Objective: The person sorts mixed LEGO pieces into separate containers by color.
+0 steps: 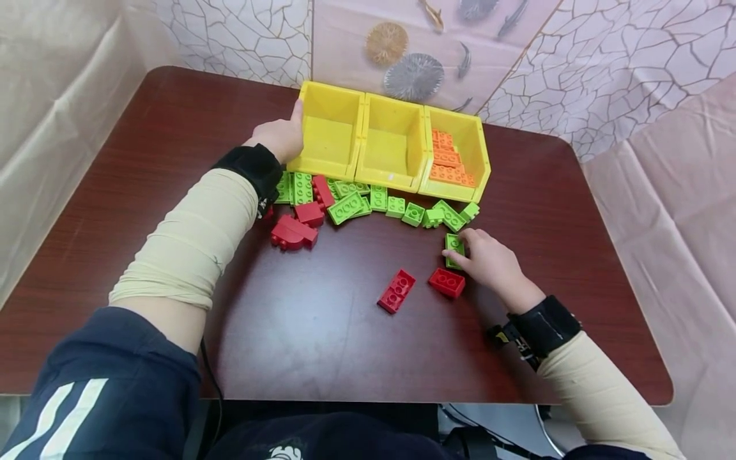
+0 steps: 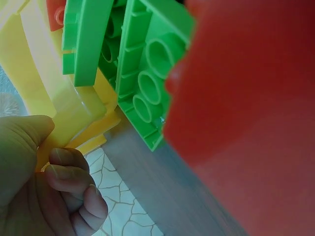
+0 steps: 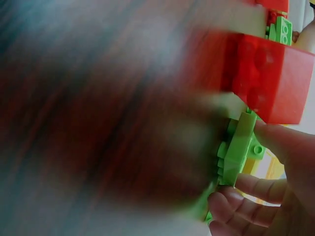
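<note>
Block (image 1: pixel 453 244), bright green and oblong, studs facing down, is pinched by the right hand (image 1: pixel 493 260), while the left hand (image 1: pixel 280 137) grips the edge of a yellow bin (image 1: pixel 331 131).

Glare pools on the wood-grain tabletop (image 1: pixel 305 345)!
The close red brick (image 2: pixel 251 113) blurs in the left wrist view; the right wrist's dim foreground smears.

You can read no words, brands or numbers in any of the three views. At the bottom centre of the head view, your shirt (image 1: pixel 345 441) bears a white emblem (image 1: pixel 285 452), cut off by the frame's lower edge; you cannot make out any letters in it. Above the frame's centre, the tray (image 1: pixel 393 118) carries a pale speck (image 1: pixel 390 176), too small for you to identify.
</note>
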`<action>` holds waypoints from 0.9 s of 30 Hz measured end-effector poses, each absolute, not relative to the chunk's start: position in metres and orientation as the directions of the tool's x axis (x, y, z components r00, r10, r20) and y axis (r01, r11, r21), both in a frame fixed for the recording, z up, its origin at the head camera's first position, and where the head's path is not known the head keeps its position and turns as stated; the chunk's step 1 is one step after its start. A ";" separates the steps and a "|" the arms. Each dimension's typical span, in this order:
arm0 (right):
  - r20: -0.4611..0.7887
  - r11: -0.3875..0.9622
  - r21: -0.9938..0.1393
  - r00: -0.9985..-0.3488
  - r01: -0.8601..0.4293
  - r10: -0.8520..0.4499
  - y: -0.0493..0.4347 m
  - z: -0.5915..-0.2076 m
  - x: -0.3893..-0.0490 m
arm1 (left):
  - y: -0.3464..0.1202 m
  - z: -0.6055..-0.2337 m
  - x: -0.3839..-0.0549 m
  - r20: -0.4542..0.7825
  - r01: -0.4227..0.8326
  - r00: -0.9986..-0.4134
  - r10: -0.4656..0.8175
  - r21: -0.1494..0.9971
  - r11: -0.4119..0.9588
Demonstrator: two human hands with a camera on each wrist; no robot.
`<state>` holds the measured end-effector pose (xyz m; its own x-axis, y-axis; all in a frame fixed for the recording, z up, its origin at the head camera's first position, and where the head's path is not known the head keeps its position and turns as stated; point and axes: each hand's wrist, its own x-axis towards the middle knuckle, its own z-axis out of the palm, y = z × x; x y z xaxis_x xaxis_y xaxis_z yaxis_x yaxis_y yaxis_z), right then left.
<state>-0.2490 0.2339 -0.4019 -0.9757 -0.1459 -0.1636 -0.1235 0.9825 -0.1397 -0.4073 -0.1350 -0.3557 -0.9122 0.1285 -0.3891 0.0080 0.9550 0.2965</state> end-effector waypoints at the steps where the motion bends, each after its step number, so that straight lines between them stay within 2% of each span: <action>1: -0.168 0.983 -0.139 -0.975 -0.123 -0.146 0.232 -0.401 -0.250 | -0.136 -0.356 -0.408 -0.385 0.014 -0.913 0.132 0.296 0.955; 7: -0.177 0.975 -0.151 -0.966 -0.161 -0.187 0.224 -0.396 -0.254 | -0.139 -0.352 -0.407 -0.377 0.048 -0.914 0.151 0.269 0.962; 14: -0.123 0.951 -0.146 -0.948 -0.274 -0.293 0.206 -0.373 -0.262 | -0.137 -0.343 -0.402 -0.403 -0.021 -0.908 0.113 0.315 0.949; 23: -0.088 0.885 -0.143 -0.884 -0.444 -0.458 0.161 -0.355 -0.298 | -0.134 -0.346 -0.403 -0.417 -0.150 -0.909 0.009 0.347 0.926; 27: -0.090 0.857 -0.140 -0.856 -0.496 -0.510 0.146 -0.352 -0.319 | -0.132 -0.348 -0.403 -0.413 -0.088 -0.910 0.049 0.308 0.947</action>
